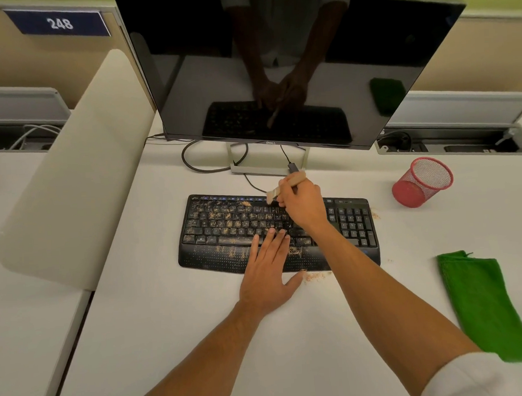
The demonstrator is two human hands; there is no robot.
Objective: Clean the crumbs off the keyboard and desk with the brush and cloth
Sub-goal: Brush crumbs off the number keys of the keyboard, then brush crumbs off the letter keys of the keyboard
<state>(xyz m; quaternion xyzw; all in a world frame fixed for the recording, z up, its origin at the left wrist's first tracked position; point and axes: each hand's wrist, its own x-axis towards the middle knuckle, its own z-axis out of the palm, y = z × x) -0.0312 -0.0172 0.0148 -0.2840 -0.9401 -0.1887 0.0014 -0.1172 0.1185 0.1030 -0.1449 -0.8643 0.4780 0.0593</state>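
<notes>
A black keyboard [225, 229] lies on the white desk [175, 321], strewn with tan crumbs. More crumbs [315, 275] sit on the desk by its front edge, and a few at its right end. My right hand [302, 206] grips a wooden-handled brush [286, 184], bristles down on the keyboard's top row. My left hand [269, 269] rests flat on the palm rest, fingers straight, thumb on the desk. A green cloth [482, 302] lies folded on the desk to the right, untouched.
A dark monitor [277, 62] on a silver stand [237, 166] rises just behind the keyboard, with cables looping under it. A red mesh pen cup [422, 181] lies tipped at the right. A beige padded divider [73, 182] borders the left side.
</notes>
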